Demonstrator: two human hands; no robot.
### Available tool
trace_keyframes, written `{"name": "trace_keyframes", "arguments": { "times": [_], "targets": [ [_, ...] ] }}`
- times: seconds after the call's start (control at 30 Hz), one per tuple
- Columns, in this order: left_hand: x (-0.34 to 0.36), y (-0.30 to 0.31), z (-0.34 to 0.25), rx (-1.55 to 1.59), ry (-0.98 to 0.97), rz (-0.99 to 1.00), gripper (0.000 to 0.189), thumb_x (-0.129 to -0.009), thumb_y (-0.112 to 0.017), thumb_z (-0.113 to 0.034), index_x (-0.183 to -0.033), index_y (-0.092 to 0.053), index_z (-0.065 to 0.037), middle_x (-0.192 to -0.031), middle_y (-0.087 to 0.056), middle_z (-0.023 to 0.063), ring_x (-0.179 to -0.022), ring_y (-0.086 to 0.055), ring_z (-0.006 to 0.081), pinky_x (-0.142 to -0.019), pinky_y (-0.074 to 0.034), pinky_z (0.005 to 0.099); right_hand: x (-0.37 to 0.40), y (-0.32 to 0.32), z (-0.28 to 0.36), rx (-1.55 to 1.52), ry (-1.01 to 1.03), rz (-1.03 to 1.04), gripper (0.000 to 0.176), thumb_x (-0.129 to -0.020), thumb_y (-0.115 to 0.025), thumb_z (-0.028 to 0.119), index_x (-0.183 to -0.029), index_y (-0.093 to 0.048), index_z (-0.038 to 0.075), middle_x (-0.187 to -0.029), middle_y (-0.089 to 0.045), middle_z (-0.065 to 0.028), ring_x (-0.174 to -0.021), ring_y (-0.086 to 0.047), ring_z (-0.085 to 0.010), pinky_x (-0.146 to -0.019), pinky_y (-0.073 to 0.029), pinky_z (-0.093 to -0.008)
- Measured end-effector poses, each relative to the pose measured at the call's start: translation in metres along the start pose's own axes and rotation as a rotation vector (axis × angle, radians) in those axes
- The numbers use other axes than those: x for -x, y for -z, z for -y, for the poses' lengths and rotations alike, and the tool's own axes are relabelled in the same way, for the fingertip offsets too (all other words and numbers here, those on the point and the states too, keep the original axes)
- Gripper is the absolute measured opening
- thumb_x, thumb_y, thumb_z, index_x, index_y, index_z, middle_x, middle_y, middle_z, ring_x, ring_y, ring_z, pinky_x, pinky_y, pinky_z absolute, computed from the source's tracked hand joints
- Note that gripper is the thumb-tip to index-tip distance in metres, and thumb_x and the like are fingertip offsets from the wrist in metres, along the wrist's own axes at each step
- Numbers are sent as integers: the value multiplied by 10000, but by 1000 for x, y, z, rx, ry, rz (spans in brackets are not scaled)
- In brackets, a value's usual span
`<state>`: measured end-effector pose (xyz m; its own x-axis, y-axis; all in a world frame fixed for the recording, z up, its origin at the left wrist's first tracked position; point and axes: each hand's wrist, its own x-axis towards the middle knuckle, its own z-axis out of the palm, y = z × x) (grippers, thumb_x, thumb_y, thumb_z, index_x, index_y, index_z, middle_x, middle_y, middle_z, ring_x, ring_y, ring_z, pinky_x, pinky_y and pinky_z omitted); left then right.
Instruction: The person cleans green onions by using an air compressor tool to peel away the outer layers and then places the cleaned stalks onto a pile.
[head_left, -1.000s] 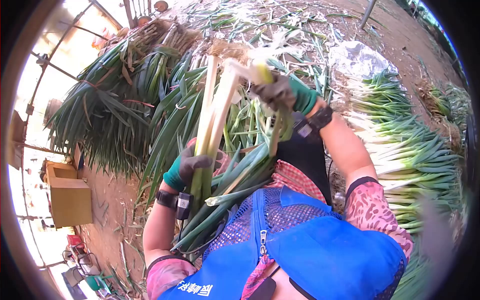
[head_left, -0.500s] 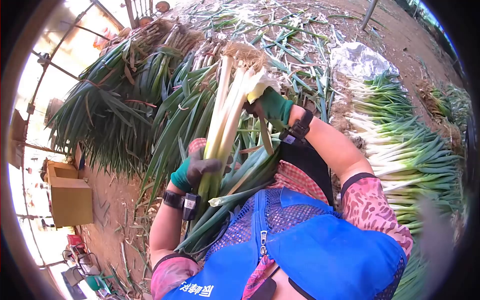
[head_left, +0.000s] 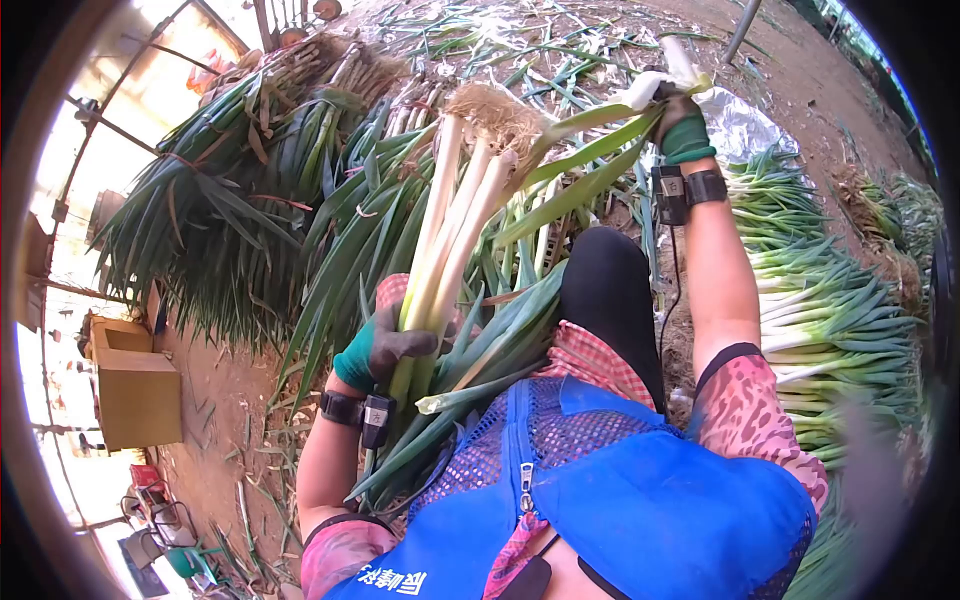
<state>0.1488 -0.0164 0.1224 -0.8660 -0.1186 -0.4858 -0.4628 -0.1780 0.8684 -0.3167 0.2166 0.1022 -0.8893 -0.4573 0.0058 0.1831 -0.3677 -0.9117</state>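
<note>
My left hand (head_left: 393, 345), in a grey and green glove, is wrapped round a few thick green onions (head_left: 448, 235). Their white stalks slant upward, with the bushy roots at the top and the green leaves trailing down over my lap. Out to the upper right, my right hand (head_left: 683, 128) in a similar glove is closed on stripped onion leaves (head_left: 590, 195). These pale and green strips stretch from the right hand back toward the held stalks, and a white end sticks up beyond the fingers.
Unpeeled onions with dark green leaves form a large heap (head_left: 220, 200) at the left. Cleaned white onions (head_left: 800, 290) lie in a long row at the right, near a silvery sheet (head_left: 740, 125). Leaf scraps (head_left: 570, 75) litter the ground ahead. A cardboard box (head_left: 140, 390) stands far left.
My right hand has moved from beside the stalks out to the upper right, pulling the outer leaves away from them. My left hand keeps its hold, almost unmoved.
</note>
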Motion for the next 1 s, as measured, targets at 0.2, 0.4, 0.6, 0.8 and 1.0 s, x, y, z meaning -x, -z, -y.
{"name": "trace_keyframes", "arguments": {
  "times": [0.2, 0.4, 0.6, 0.8, 1.0],
  "targets": [
    [-5, -3, -2, -24, -11, -19, 554, -703, -732, -203, -1204, -594, -13, -1015, -663, 81, -894, -638, 201, -834, -525, 342, 46, -9, 15, 1062, 82, 64, 236, -846, -609, 53, -1079, -644, 33, -990, -708, -130, -897, -693, -242, -790, -555, -338],
    [34, 34, -40, -79, -214, -259, 489, -730, -682, -135, -1191, -602, 8, -1001, -684, 88, -901, -655, 194, -841, -522, 337, 94, 67, -4, 2017, -211, 39, 539, -845, -591, 517, -1100, -691, 54, -1088, -689, -217, -1030, -662, -366, -899, -514, -466],
    [116, 147, -91, -255, -626, -762, 431, -826, -687, -212, -1194, -643, 8, -1035, -678, 64, -895, -623, 162, -812, -503, 311, 153, 317, -71, 2139, -1223, 557, 525, -910, -584, 449, -1314, -603, 114, -1408, -552, -114, -1258, -531, -256, -1089, -381, -412],
    [173, 185, -167, -62, -1175, -1172, 330, -849, -712, -146, -1130, -687, 27, -1060, -714, 98, -904, -674, 174, -854, -540, 299, 22, 232, -96, 2104, -28, 491, 421, -911, -496, 396, -1091, -647, 46, -992, -665, -271, -915, -655, -417, -770, -518, -496],
    [210, 130, -214, -351, -1428, -1285, 286, -850, -683, -90, -1109, -702, 32, -1079, -705, 107, -966, -640, 175, -890, -517, 300, -24, -102, 38, 308, 291, 604, 479, -931, -563, -17, -1397, -483, 59, -1414, -454, -222, -1266, -535, -308, -1029, -522, -336]
  ]
}}
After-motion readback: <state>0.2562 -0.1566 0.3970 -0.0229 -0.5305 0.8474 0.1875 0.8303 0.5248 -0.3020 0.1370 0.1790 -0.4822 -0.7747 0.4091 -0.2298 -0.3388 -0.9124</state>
